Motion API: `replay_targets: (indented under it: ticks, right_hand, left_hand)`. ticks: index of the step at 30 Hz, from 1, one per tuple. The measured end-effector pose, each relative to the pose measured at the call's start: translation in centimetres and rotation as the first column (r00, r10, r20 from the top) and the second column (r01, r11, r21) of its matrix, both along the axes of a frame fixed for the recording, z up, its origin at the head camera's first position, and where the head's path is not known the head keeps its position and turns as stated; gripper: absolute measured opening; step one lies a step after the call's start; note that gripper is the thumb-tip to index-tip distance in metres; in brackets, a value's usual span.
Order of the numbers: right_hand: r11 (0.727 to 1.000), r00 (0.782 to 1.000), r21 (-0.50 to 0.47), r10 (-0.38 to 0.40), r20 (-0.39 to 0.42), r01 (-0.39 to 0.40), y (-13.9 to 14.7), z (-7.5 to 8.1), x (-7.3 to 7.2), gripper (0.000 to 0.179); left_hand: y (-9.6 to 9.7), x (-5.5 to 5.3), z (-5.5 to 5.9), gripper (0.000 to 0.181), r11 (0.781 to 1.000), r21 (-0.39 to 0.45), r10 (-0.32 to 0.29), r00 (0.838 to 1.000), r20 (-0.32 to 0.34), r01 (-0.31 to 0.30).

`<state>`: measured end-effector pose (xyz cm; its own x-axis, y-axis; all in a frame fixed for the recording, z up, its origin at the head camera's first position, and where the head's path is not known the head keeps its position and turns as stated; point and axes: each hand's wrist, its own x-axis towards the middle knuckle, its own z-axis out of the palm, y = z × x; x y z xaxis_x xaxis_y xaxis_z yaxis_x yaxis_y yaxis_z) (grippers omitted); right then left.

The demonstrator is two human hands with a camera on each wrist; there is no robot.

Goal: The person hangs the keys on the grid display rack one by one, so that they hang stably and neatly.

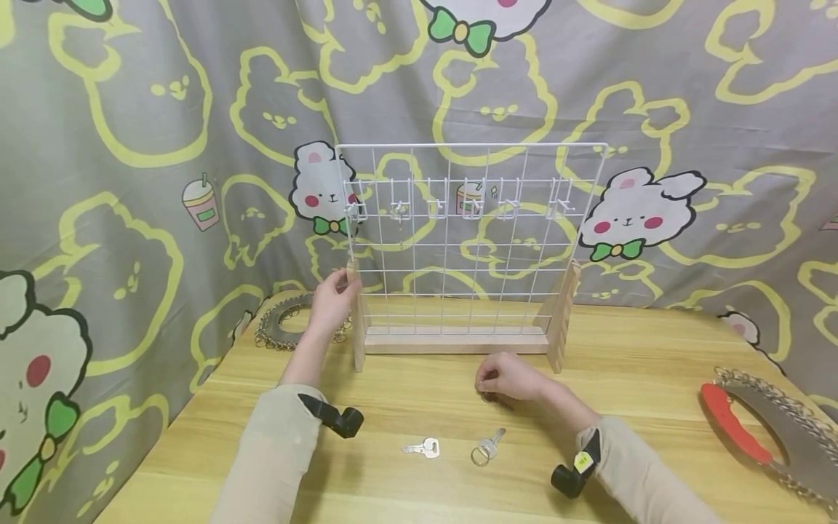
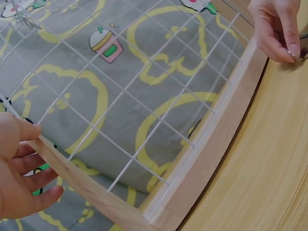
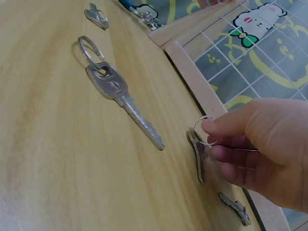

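A white wire grid rack (image 1: 452, 244) stands on a wooden base, with several hooks along its upper part. My left hand (image 1: 332, 300) holds the rack's left wooden post (image 2: 77, 175), thumb at the front and fingers behind. In front of the base, my right hand (image 1: 513, 377) pinches a thin split ring (image 3: 196, 126) with a key (image 3: 198, 161) hanging from it, low over the table. Another small key (image 3: 236, 209) lies just beyond that hand. Nearer me lie a flat key (image 1: 428, 447) and a key with a ring (image 1: 489, 445).
A slim item (image 1: 401, 231) hangs from a hook at the rack's left. Behind the left hand lies a grey hoop (image 1: 278, 320) edged with small rings. A large hoop with a red handle (image 1: 733, 422) lies at the right, and a patterned curtain (image 1: 262, 145) surrounds the table.
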<state>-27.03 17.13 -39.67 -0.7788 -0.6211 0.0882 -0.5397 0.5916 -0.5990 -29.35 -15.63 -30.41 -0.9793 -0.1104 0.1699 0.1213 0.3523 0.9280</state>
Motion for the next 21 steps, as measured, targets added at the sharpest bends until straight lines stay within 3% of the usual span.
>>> replay_targets:
  ticks: [8,21]
  right_hand:
    - [0.997,0.996,-0.039,-0.072,-0.046,0.071,0.2,1.6,-0.3,0.005]
    - [0.995,0.995,-0.08,-0.061,-0.08,0.055,0.3,5.9,-0.5,0.005]
  left_hand:
    - [0.0,-0.1,0.1,0.052,1.0,0.001,-0.007,1.0,0.001,0.007]
    - [0.0,0.0,0.1,0.052,1.0,-0.01,-0.005,1.0,-0.009,0.004]
